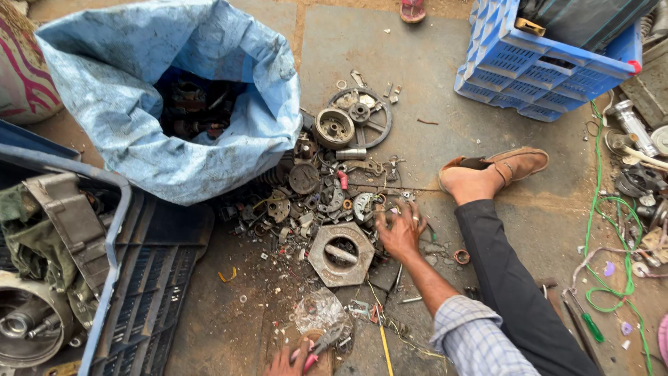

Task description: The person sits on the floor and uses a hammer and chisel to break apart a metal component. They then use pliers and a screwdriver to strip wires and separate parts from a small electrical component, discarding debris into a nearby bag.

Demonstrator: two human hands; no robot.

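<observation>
Lowest in view, left hand (289,362), cut off by the frame edge, fingers closed round red-handled pliers (321,346) beside a crumpled clear plastic wrapper (316,311). A little farther out, right hand (400,230), palm down, fingers spread and bent into the scrap pile (313,195), tips pressed among small pieces; whether anything is pinched, impossible to tell. Just left of that hand, nearly touching, a large grey hexagonal nut (341,254) lying flat, a short metal pin across its hole. Dark-trousered leg (508,278) and brown slip-on shoe (504,167) stretched out to the right. Green wire (609,244) looping farther right, a green-handled screwdriver (584,317) near it. At left, a dark plastic crate (149,278) holding a grey metal housing, partly cut off. Farther off, a spoked pulley wheel (365,118) at the pile's far edge, an open blue sack (139,90) with dim, hard-to-read parts inside, and a blue crate (536,63) top right.
</observation>
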